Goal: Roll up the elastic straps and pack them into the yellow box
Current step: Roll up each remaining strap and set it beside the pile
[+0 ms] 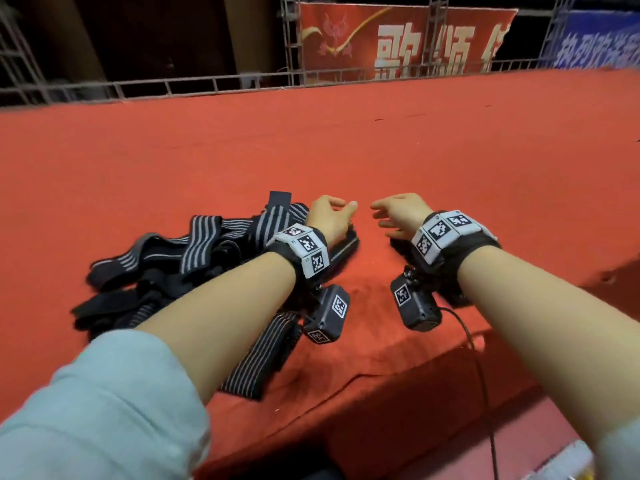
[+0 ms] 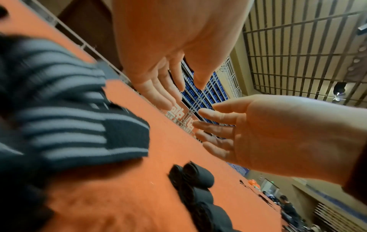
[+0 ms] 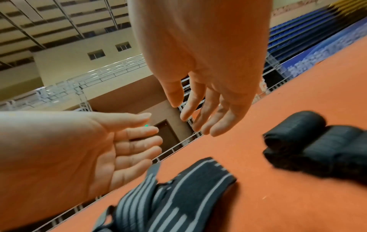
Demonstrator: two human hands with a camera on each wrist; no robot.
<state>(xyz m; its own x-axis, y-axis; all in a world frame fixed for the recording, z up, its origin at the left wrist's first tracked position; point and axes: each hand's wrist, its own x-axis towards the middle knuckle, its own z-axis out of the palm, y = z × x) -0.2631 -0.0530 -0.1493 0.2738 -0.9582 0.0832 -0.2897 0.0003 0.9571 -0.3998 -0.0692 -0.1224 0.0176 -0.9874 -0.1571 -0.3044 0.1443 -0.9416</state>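
Note:
A tangled pile of black elastic straps with grey stripes (image 1: 194, 258) lies on the red cloth table (image 1: 381, 150), just left of my left hand (image 1: 341, 207). My right hand (image 1: 384, 216) hovers a short way to its right. Both hands are above the cloth with fingers relaxed, palms facing each other, holding nothing. The left wrist view shows the left hand (image 2: 178, 87) and the loose straps (image 2: 75, 122). Several rolled black straps (image 3: 309, 141) lie side by side under my right hand (image 3: 192, 116), also visible as the rolls (image 2: 194, 180). I cannot make out a yellow box.
One striped strap (image 1: 263, 351) hangs over the table's front edge below my left wrist. A black cable (image 1: 479, 358) runs off the front edge on the right. A metal railing (image 1: 207, 84) borders the far edge, with a red banner (image 1: 398, 39) behind.

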